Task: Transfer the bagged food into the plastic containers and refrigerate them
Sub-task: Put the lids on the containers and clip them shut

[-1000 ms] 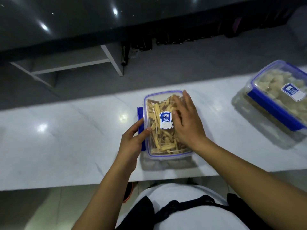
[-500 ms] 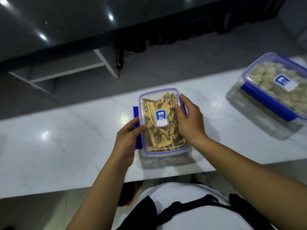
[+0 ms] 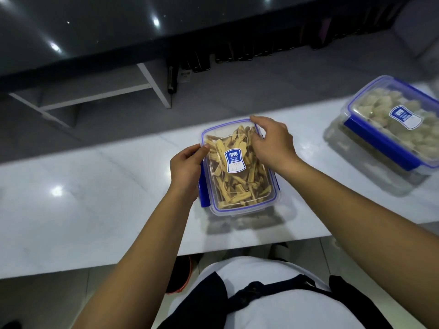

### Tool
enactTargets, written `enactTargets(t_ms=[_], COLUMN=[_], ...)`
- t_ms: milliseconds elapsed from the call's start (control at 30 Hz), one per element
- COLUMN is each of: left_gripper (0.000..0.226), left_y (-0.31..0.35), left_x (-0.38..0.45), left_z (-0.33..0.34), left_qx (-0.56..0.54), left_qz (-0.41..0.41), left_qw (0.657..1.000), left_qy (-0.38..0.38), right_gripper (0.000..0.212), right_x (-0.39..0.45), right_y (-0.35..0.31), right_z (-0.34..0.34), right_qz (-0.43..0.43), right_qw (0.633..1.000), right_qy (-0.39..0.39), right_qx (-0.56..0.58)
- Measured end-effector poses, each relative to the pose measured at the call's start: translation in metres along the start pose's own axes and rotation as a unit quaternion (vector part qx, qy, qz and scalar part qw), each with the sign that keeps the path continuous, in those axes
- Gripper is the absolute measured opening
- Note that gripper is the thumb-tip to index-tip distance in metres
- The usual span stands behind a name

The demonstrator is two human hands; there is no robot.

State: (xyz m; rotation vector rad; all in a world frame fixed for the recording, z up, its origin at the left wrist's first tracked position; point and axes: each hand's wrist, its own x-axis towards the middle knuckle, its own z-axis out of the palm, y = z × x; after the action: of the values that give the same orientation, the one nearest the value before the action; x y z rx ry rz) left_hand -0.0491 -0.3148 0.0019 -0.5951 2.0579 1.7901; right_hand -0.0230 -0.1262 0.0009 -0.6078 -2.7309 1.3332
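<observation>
White marble-look counter: bears every item below; you stand at its near edge.

Left hand: curled against the far-left rim of the container in front of you, thumb tip on the lid edge, fingers folded down the left wall over the blue clip. You cannot tell whether that clip is latched.

Clear plastic container: blue-sealed lid on, labelled, filled with tan strips of food. It sits between your two hands. Its long axis runs near to far, leaning slightly left at the far end. The long sides, where the clips sit, face left and right, so each hand has its own side.

Right hand: loosely cupped over the far-right corner of the lid, fingertips touching the far rim, pinching nothing. It lies farther from you than the left hand.

Second container: well apart at far right, lid on, pale food inside, blue clip facing you. Your right hand is the nearer one to it.

Judgement: the lid is seated and being closed; refrigeration is not yet done.
</observation>
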Motion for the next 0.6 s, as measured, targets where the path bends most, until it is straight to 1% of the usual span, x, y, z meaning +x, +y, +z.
enactTargets(t_ms=[67,100,167,267,333,400,433,467,500,600], left_gripper=[0.019,0.019,0.019,0.022,0.028,0.047,0.056,0.062,0.061,0.050], left_y=[0.000,0.000,0.003,0.002,-0.002,-0.002,-0.002,0.000,0.002,-0.003], left_x=[0.001,0.002,0.003,0.004,0.000,-0.006,-0.008,-0.010,-0.011,-0.019], left_z=[0.002,0.003,0.003,0.002,0.003,0.006,0.006,0.006,0.004,-0.008], left_qx=[0.001,0.004,0.015,0.034,0.062,0.099,0.105,0.099,0.084,0.050], left_qz=[-0.001,-0.003,-0.011,0.004,0.056,0.111,0.121,0.111,0.087,0.019], left_qw=[1.000,1.000,1.000,0.999,0.995,0.987,0.986,0.988,0.992,0.998], left_qy=[0.014,0.019,0.019,0.024,0.046,0.054,0.049,0.039,0.025,-0.039], right_gripper=[0.042,0.042,0.046,0.049,0.048,0.046,0.046,0.045,0.044,0.042], right_x=[0.000,0.001,0.000,-0.004,-0.005,-0.006,-0.006,-0.006,-0.006,-0.007], right_y=[0.001,0.001,0.001,0.002,0.001,0.001,0.002,0.002,0.003,0.006], right_z=[0.001,0.002,0.007,0.018,0.021,0.020,0.019,0.019,0.019,0.021], right_qz=[-0.057,-0.070,-0.083,-0.079,-0.071,-0.067,-0.066,-0.064,-0.064,-0.062], right_qw=[0.988,0.981,0.973,0.979,0.982,0.985,0.987,0.990,0.992,0.996], right_qy=[0.007,0.005,-0.004,0.009,0.022,0.023,0.023,0.024,0.026,0.038], right_qx=[-0.141,-0.180,-0.214,-0.186,-0.171,-0.157,-0.144,-0.127,-0.109,-0.051])
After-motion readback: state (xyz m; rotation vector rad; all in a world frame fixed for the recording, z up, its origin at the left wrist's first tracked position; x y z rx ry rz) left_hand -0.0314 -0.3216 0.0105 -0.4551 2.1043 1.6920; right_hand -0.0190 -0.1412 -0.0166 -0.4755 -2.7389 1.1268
